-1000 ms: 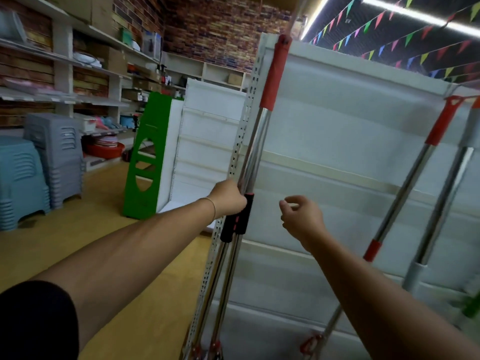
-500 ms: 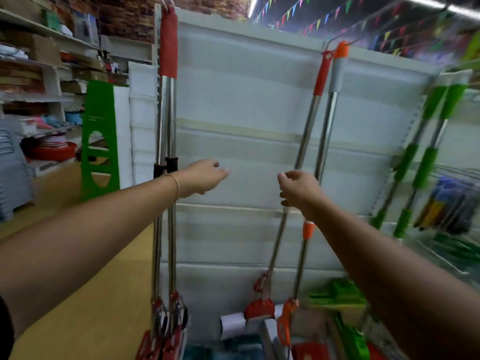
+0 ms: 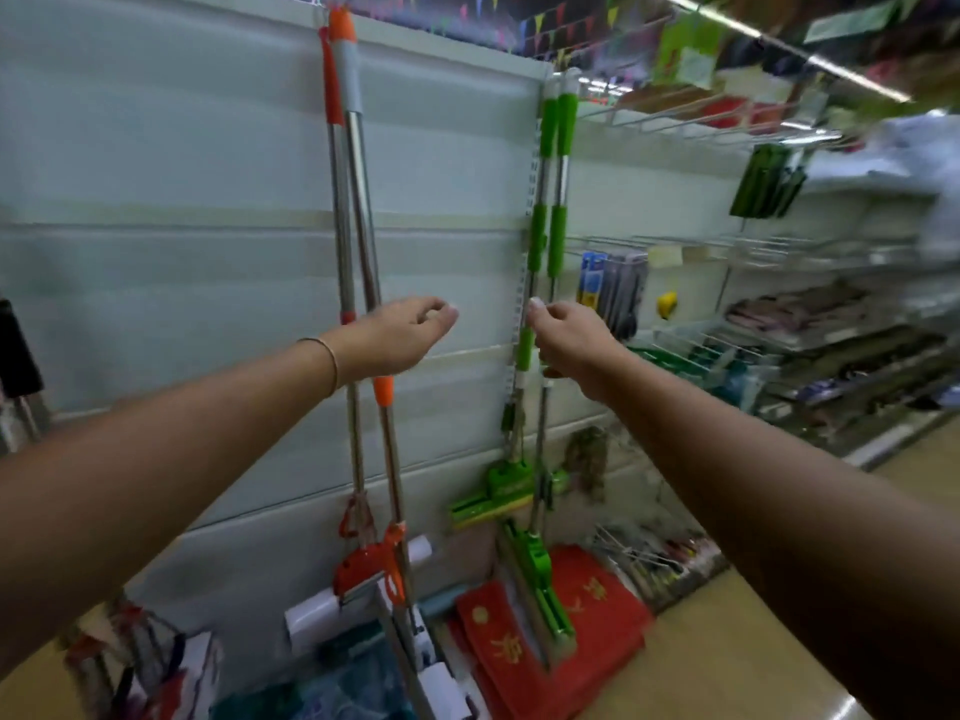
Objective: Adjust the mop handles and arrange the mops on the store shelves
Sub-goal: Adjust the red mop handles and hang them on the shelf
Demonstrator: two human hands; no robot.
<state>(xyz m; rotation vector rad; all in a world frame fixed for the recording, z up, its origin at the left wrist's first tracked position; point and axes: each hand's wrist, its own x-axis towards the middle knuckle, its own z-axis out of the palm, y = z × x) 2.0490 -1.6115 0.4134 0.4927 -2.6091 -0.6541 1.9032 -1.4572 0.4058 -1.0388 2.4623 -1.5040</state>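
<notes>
Two orange-trimmed mops (image 3: 358, 210) hang side by side on the white shelf back panel (image 3: 182, 148), their orange heads (image 3: 366, 566) low near the floor. Two green-trimmed mops (image 3: 553, 163) hang at the panel's right edge, with green heads (image 3: 498, 493) below. My left hand (image 3: 400, 337) hovers in front of the panel just right of the orange handles, fingers loosely curled, holding nothing. My right hand (image 3: 569, 343) is curled at the green handles. One green handle passes behind it, and whether the fingers wrap it is hidden.
Wire shelves (image 3: 779, 252) with packaged goods run along the right. Red mats (image 3: 524, 646) and white boxes (image 3: 358, 595) lie at the foot of the panel. A black-gripped handle (image 3: 15, 350) stands at the far left. Wooden floor (image 3: 727, 641) lies on the lower right.
The view has swung right, from the red mops past the orange ones to the green ones. My left hand let go of the red mop handle, and both hands moved right.
</notes>
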